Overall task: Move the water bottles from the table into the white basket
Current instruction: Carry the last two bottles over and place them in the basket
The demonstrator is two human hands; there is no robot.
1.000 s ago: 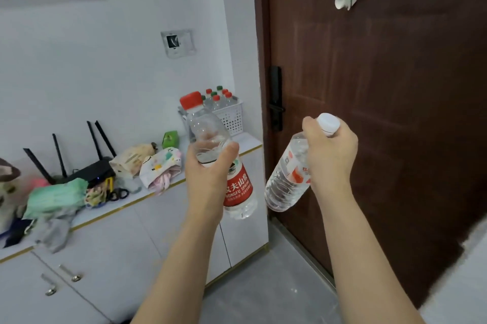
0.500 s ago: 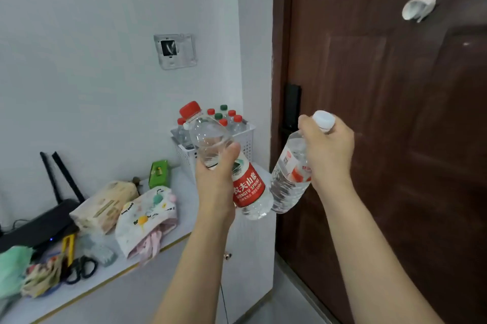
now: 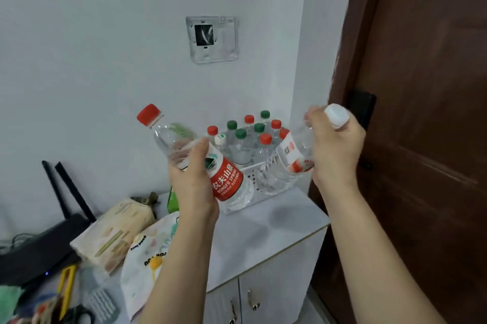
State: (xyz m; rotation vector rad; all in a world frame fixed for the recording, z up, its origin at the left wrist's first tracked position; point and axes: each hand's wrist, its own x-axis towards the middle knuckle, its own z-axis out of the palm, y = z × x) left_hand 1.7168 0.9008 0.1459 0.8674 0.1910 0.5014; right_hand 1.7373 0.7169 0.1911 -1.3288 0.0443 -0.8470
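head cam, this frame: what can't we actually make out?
- White basket: the two held bottles and the hands cover most of its front wall and floor.
- Bottles in the basket: only caps and shoulders show, so an exact count is uncertain.
- White-capped bottle: motion blur makes its label unreadable; the right hand hides its neck.
- Red-capped bottle: the left hand covers its middle.
- Router: cut by the left edge.

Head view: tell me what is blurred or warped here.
Head view: motion blur smears the white-capped bottle in the right hand and softens the white basket; the red label on the red-capped bottle in the left hand stays readable; wide-angle distortion leans the brown door; light is soft, without harsh glare.
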